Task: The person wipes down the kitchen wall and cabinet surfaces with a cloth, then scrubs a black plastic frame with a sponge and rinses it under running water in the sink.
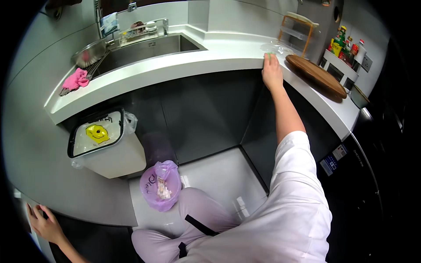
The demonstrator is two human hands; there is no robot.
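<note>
My right hand (272, 72) reaches out to the front edge of the white counter (237, 53), fingers pressed together at a small bit of something green (269, 54) by the fingertips, too small to name. Just beyond lies a clear plastic item (277, 48), and to the right is a round wooden board (313, 76). Far off at the lower left, my left hand (44, 222) has its fingers apart and bent near the edge of a light surface, with nothing visible in it.
A steel sink (144, 55) with a metal bowl (90, 53) and pink cloth (76, 79) is at the left. Below stand a white bin (116, 153) and a purple-lined bin (151, 193). Bottles (346, 47) stand on a rack at the right.
</note>
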